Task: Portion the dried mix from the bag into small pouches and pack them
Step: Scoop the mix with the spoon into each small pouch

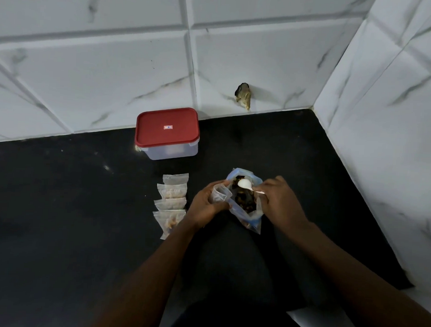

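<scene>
Left hand [205,202] grips a small empty pouch [219,193] right beside the open bag [245,198] of dried mix on the black counter [73,207]. Right hand [279,197] pinches a white spoon [245,184] over the bag. Four filled pouches [171,203] sit left, near a red-lidded box [167,133].

Dim, cool, diffuse lighting; its source cannot be told. The white marble-veined wall tiles [103,69] render grey-blue; the glossy black countertop [56,206] loses nearly all detail, save one faint glint left of centre. The white plastic spoon [244,183] is the brightest area, slightly overexposed. The bare forearms [157,264] are underexposed and soft. Tile joints bow toward the frame edges: wide-angle distortion.
</scene>
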Demonstrator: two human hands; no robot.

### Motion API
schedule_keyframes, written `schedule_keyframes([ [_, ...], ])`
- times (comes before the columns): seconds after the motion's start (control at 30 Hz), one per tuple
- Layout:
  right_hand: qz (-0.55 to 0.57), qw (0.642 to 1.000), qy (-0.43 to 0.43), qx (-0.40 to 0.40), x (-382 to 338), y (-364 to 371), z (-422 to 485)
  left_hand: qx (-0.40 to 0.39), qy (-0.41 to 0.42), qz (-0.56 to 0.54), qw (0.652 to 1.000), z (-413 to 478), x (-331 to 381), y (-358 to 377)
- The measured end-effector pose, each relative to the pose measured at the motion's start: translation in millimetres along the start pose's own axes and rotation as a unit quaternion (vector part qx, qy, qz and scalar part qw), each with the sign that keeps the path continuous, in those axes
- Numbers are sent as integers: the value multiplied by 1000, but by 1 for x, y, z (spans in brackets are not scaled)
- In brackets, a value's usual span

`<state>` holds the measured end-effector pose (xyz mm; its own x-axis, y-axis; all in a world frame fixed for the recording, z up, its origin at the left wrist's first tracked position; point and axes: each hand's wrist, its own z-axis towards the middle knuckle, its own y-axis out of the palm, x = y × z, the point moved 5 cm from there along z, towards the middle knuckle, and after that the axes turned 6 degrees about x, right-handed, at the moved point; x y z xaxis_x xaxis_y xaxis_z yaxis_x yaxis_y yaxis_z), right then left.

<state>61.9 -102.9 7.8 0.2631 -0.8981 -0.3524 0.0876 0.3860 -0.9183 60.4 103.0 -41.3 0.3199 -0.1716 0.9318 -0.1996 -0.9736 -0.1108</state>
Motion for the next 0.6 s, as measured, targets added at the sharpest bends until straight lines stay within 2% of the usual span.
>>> schedule_keyframes([
  [0.33,21,999,29,14,-16,34,18,-11,37,28,999,1,12,4],
  [0.6,-7,993,36,-111,-3,21,27,13,27,32,999,3,6,-4],
])
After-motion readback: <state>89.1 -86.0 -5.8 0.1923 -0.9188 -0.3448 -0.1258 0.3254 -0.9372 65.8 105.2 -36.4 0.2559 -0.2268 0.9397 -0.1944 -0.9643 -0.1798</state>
